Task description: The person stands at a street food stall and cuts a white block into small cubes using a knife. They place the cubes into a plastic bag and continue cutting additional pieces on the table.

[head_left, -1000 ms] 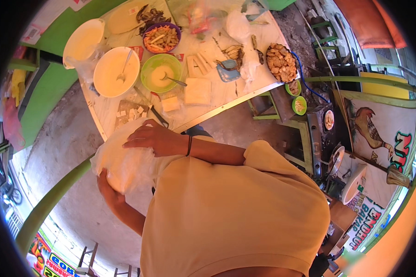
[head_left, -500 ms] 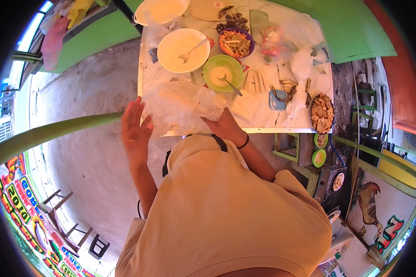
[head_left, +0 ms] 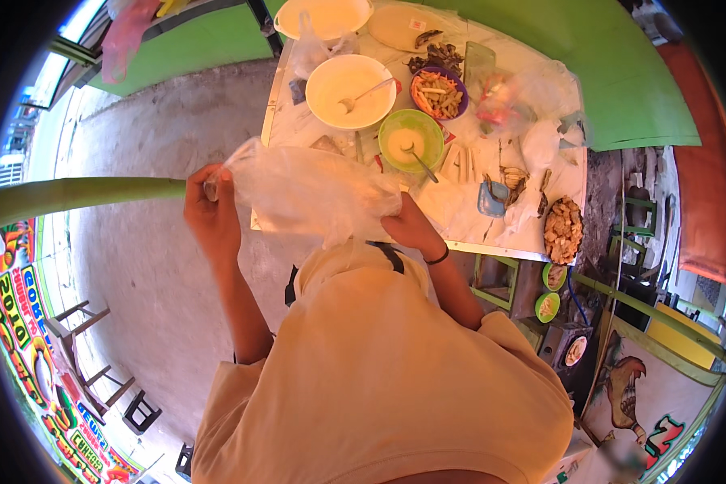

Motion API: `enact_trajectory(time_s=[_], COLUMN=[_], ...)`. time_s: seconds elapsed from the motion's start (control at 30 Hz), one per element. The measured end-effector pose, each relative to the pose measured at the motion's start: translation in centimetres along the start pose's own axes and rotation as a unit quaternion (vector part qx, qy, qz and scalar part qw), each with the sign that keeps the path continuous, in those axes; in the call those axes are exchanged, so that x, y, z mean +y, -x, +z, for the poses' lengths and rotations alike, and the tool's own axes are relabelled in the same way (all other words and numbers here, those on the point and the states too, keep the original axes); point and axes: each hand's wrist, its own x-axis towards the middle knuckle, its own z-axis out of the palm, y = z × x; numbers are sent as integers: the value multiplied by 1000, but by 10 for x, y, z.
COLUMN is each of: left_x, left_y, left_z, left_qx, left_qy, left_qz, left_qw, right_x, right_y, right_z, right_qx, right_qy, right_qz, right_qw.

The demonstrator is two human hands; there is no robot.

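Two bare hands hold up one clear plastic bag [head_left: 306,181], stretched between them above the near edge of the table [head_left: 290,125]. Fingers and thumb of the left hand [head_left: 214,211] pinch the bag's left end; the right hand [head_left: 414,226] touches its right end, fingers partly hidden, their closure undeterminable. A green bowl [head_left: 387,133] stands beyond.

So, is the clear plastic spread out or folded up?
Spread: the clear plastic stretches between the left hand and right hand, each holding an end.
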Motion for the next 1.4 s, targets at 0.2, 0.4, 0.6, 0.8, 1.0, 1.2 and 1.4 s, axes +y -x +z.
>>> enact_trajectory(time_s=[0.2, 0.4, 0.6, 0.8, 1.0, 1.2, 1.4], left_x=[-11, -62, 3, 32, 47, 39, 36], left_y=[26, 30, 26, 44, 38, 14, 10], left_z=[-8, -54, -54, 0, 0, -29, -54], left_qx=[-27, 99, 3, -228, -178, -86, -81], left_qy=[-37, 72, 103, 30, 70, -22, -69], left_qz=[-106, -130, -183, -75, -68, 13, -107], left_qw=[993, 984, 978, 970, 979, 996, 989], right_x=[-8, 29, -3, -47, -2, 13, -16], right_y=[10, 16, 0, -11, -9, 30, 32], right_z=[24, 36, 35, 57, 40, -4, -11], right_qx=[-47, -53, 105, 123, 145, 219, 196], right_qy=[-21, 163, 116, 318, 375, 247, 124], right_qz=[-64, -19, -87, -170, 6, 29, 12], right_qw=[997, 985, 984, 924, 916, 944, 973])
